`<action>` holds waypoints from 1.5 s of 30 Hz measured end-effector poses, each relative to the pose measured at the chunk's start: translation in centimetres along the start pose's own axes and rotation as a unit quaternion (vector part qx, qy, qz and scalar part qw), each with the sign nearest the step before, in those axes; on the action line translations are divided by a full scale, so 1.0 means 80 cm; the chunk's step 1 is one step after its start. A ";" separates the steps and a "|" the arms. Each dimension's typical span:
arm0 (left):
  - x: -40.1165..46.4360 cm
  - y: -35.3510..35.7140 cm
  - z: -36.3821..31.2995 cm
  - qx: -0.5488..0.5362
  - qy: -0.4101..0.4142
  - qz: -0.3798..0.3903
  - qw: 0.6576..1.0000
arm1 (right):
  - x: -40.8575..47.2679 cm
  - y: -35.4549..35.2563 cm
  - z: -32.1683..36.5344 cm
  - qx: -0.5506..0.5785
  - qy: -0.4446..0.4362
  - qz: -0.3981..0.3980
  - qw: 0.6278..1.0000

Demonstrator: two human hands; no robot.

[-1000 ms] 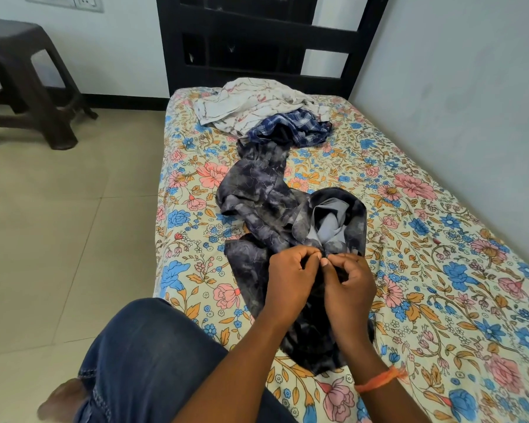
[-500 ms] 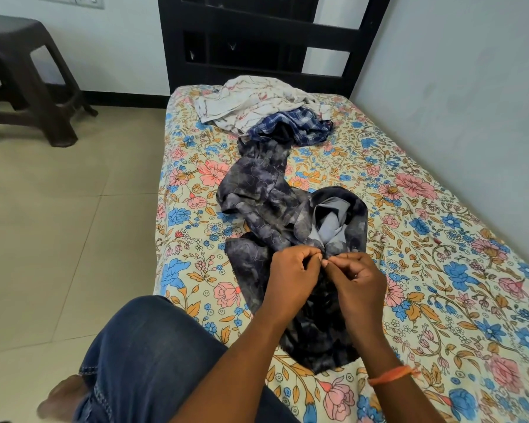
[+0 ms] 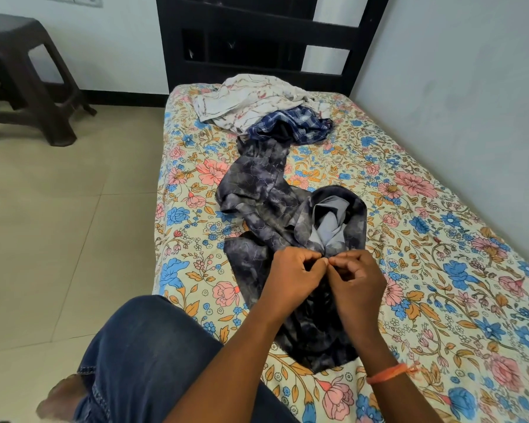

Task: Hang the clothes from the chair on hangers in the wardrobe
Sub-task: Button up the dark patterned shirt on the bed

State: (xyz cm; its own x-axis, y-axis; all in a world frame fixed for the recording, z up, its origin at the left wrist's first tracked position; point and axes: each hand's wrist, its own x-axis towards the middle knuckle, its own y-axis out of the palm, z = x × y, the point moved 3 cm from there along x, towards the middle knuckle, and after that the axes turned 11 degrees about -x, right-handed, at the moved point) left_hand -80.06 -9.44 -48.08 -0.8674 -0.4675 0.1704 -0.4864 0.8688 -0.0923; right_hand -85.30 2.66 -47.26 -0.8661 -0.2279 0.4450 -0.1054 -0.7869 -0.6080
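A dark grey-blue patterned shirt (image 3: 266, 196) lies stretched along the floral bed (image 3: 440, 270), its pale inner side showing near the collar. My left hand (image 3: 290, 276) and my right hand (image 3: 358, 282) meet fingertip to fingertip at the shirt's front edge, both pinching the fabric just below the collar opening. Farther up the bed, a blue checked garment (image 3: 290, 126) is bunched beside a white printed garment (image 3: 251, 102). No hanger or wardrobe is in view.
A dark plastic stool (image 3: 25, 77) stands on the tiled floor at the far left. The black bed frame (image 3: 257, 38) rises at the far end, and a wall runs along the bed's right side. My jeans-clad knee (image 3: 147, 355) is at the bed's near edge.
Both hands stay pinched on the shirt's front edge; the right hand has shifted slightly outward and the fingers have reworked their pinch. The clothes on the bed have not moved.
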 end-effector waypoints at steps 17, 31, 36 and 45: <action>0.001 0.006 0.003 0.112 0.004 -0.033 0.993 | -0.009 0.017 -0.004 0.301 0.257 0.074 0.915; -0.004 0.006 0.006 0.088 -0.027 -0.050 0.994 | 0.003 0.012 0.004 -0.039 0.028 0.066 0.997; -0.005 0.007 0.007 0.127 0.022 -0.077 0.989 | 0.002 0.011 0.013 -0.148 -0.050 0.081 0.984; -0.015 0.009 -0.004 0.119 0.080 -0.140 0.980 | -0.005 0.018 0.014 -0.102 0.018 0.092 0.990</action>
State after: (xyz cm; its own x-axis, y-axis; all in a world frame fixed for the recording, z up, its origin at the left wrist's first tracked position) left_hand -79.35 -8.19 -48.07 -0.6788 -0.6338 0.3709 -0.7296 0.6395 -0.2424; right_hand -84.55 0.97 -47.53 -0.8966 -0.3322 0.2930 -0.0381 -0.6012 -0.7982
